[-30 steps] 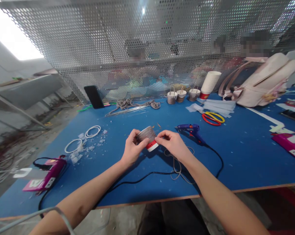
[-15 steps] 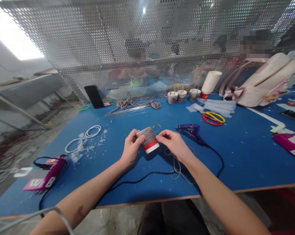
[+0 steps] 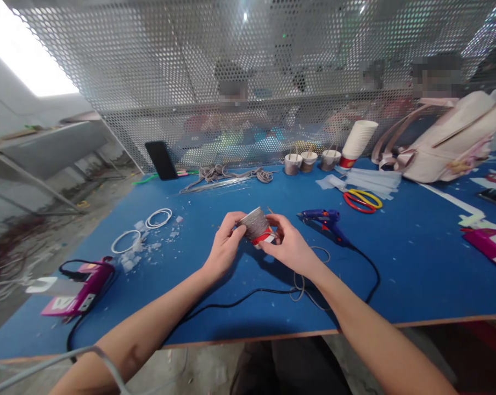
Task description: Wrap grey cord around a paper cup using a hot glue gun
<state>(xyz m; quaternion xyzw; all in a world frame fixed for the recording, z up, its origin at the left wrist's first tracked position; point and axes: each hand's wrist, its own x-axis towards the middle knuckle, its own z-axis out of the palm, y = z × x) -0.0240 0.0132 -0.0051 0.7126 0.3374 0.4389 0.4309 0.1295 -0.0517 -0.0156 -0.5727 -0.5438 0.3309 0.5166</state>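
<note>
A paper cup [image 3: 256,224], tilted above the blue table, is wrapped in grey cord on its upper part, with a red and white band showing below. My left hand [image 3: 225,244] grips it at the left, thumb on the cord. Around its right, lower side my right hand [image 3: 287,244] is closed, covering part of the red band. Loose grey cord [image 3: 299,288] trails on the table beneath my right wrist. Right of my hands lies a blue glue gun [image 3: 324,219] with a black cable.
Red and yellow scissors [image 3: 361,201], cord-wrapped cups [image 3: 292,164], stacked cups [image 3: 359,144] and a pink bag [image 3: 449,137] are at the back right. Left are white rings [image 3: 158,218], a phone [image 3: 161,160] and a magenta power strip [image 3: 85,291]. Perforated metal panel [image 3: 182,71] behind.
My right hand has moved from the cord at the cup's right edge to hold the cup's lower side. The cup has turned and tilted further.
</note>
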